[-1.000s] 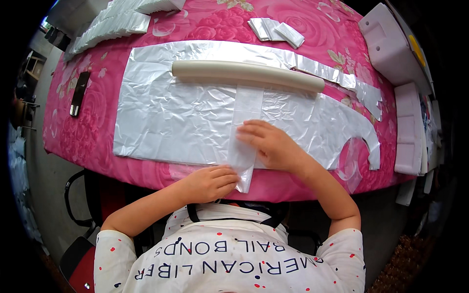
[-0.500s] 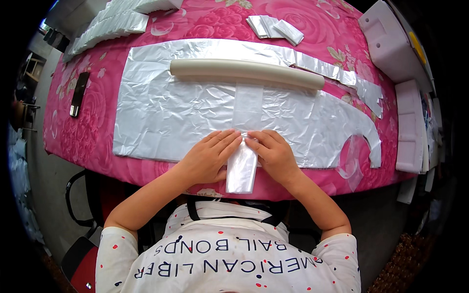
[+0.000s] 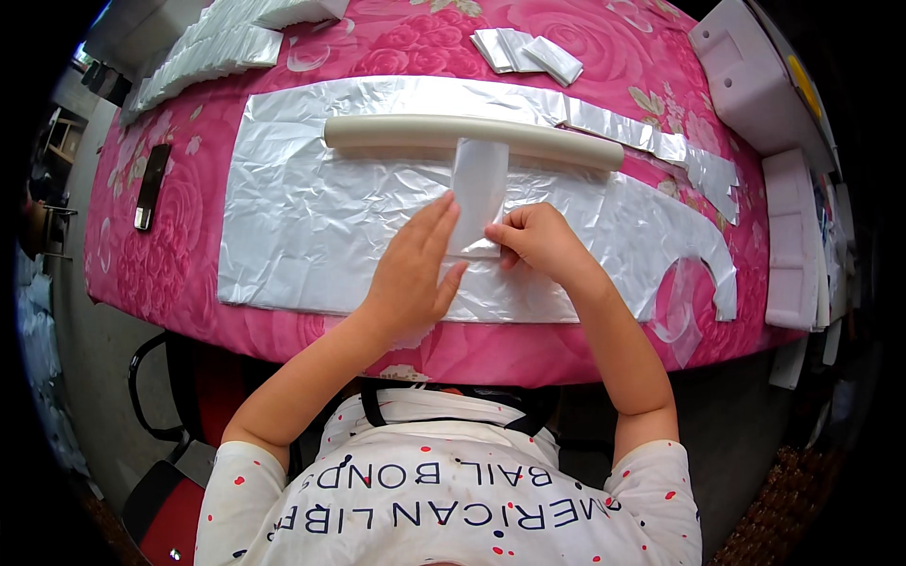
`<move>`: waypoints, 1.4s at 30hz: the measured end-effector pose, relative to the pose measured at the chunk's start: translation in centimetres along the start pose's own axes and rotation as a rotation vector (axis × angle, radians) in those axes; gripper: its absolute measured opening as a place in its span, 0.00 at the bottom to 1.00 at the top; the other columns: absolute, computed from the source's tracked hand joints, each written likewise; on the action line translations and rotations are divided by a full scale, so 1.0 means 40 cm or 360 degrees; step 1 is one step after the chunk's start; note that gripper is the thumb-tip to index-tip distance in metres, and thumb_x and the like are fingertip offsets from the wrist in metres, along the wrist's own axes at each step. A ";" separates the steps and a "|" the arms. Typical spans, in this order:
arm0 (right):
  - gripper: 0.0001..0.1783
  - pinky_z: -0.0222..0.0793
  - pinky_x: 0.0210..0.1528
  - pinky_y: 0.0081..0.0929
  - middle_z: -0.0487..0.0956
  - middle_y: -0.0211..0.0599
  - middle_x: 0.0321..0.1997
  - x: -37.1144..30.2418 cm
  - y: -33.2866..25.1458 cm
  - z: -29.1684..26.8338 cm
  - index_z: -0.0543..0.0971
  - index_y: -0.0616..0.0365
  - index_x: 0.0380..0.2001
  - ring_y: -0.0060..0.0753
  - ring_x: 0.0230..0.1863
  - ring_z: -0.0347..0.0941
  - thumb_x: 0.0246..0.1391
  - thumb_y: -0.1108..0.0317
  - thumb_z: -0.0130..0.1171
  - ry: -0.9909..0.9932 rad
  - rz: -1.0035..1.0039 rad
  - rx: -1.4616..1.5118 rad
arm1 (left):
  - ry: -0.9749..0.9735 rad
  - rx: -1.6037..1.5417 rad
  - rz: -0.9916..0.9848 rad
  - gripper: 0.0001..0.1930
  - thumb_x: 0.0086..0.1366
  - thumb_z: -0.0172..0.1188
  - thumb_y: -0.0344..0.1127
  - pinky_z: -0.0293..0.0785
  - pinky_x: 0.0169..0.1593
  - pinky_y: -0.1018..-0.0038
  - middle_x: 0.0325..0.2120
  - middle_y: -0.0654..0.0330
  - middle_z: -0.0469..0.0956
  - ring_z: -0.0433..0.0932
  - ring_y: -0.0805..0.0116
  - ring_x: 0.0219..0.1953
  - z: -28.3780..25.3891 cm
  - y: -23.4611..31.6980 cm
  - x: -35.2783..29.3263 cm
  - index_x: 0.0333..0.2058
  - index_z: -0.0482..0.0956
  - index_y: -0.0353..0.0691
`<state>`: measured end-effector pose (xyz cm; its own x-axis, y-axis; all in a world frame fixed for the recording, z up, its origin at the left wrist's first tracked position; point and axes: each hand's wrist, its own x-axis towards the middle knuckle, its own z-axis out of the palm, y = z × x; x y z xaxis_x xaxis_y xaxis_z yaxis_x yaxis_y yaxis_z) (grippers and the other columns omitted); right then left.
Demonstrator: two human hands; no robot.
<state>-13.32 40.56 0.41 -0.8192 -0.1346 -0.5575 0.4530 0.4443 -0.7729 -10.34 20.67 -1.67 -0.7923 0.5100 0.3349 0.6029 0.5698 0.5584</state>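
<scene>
A folded plastic apron point(image 3: 479, 193), a narrow shiny white strip, lies over the middle of the spread sheets. My right hand point(image 3: 536, 241) pinches its lower right edge between thumb and fingers. Along its left edge rests my left hand point(image 3: 415, 259), open, with fingers stretched forward and the thumb apart. Beneath both hands spread flat white plastic aprons point(image 3: 311, 226), wrinkled, with a rounded cut-out at the right end. A long beige tube point(image 3: 396, 132) lies across them, and the strip's far end covers part of it.
Several folded packets point(image 3: 528, 54) lie at the far side of the pink flowered tablecloth point(image 3: 415, 47). Rows of packets point(image 3: 212, 52) fill the far left. A dark narrow object point(image 3: 152, 187) sits at left. White foam boxes point(image 3: 793, 236) stand along the right edge.
The folded strip has moved away from the table's near edge toward the tube. My left hand has shifted left and opened out; my right hand now pinches the strip's side.
</scene>
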 end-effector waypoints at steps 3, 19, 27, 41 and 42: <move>0.14 0.61 0.19 0.16 0.75 0.29 0.17 0.010 0.006 -0.005 0.77 0.60 0.22 0.17 0.18 0.72 0.52 0.60 0.58 -0.0018 0.0029 -0.0006 | -0.0361 0.0237 0.0020 0.36 0.58 0.54 0.42 0.44 0.65 0.61 0.62 0.44 0.49 0.47 0.51 0.65 0.042 0.018 -0.010 0.61 0.50 0.30; 0.25 0.61 0.56 0.36 0.74 0.42 0.47 -0.030 0.075 0.055 0.73 0.60 0.45 0.39 0.52 0.68 0.39 0.70 0.63 0.0962 -0.1642 -0.1423 | -0.0187 0.0474 0.0044 0.31 0.52 0.57 0.39 0.57 0.59 0.63 0.54 0.44 0.64 0.63 0.53 0.57 0.065 0.011 0.012 0.53 0.63 0.26; 0.27 0.59 0.58 0.36 0.72 0.40 0.52 0.025 0.064 -0.006 0.73 0.59 0.48 0.42 0.56 0.65 0.37 0.76 0.59 0.0326 -0.1580 -0.1058 | -0.0132 0.0582 0.0191 0.21 0.46 0.56 0.26 0.69 0.47 0.68 0.45 0.50 0.74 0.73 0.59 0.47 0.060 -0.026 0.061 0.42 0.72 0.30; 0.16 0.71 0.44 0.30 0.79 0.31 0.42 -0.099 0.129 0.081 0.79 0.57 0.36 0.33 0.45 0.74 0.38 0.76 0.58 0.0424 -0.1765 -0.1067 | -0.0239 0.0250 0.0520 0.20 0.47 0.56 0.27 0.62 0.58 0.63 0.45 0.56 0.75 0.74 0.63 0.48 -0.007 0.008 -0.093 0.44 0.74 0.35; 0.16 0.71 0.44 0.30 0.79 0.31 0.42 -0.103 0.129 0.081 0.79 0.57 0.36 0.34 0.45 0.74 0.38 0.76 0.58 0.0425 -0.1756 -0.1066 | -0.0245 0.0247 0.0506 0.20 0.48 0.57 0.29 0.61 0.59 0.63 0.44 0.56 0.75 0.74 0.63 0.48 -0.003 0.002 -0.096 0.44 0.74 0.35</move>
<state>-6.46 40.55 -2.27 -0.7222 -0.5631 0.4015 -0.6915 0.5743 -0.4383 -7.27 18.70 -2.83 -0.5470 0.7610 0.3487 0.8327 0.4523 0.3193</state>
